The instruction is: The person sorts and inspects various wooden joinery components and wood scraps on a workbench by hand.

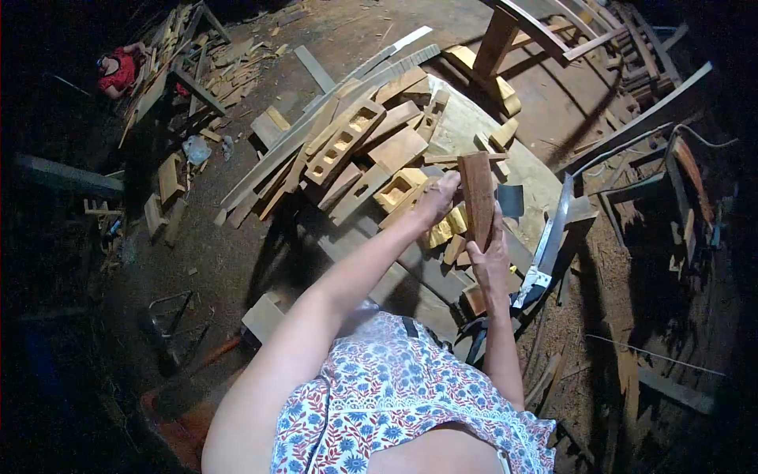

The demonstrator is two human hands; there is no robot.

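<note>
My right hand [491, 251] is wrapped round the lower part of a brown wooden piece [476, 189], which stands up from it over the bench. To its left, my left hand [436, 199] has its fingers bent near the piece's edge; whether they hold anything is too small to tell. A mortised wooden block [345, 142] lies among several loose pieces beyond my left hand. Beside the brown piece is a dark flat rectangle [511, 201]. A handsaw [553, 237] lies to the right of my right hand.
The rounded bench top [458, 118] carries long curved strips [387, 67] at its far left edge. A wooden frame [537, 31] stands beyond it. A person in red [118, 73] is far left. Scraps and offcuts [170, 180] lie on the floor.
</note>
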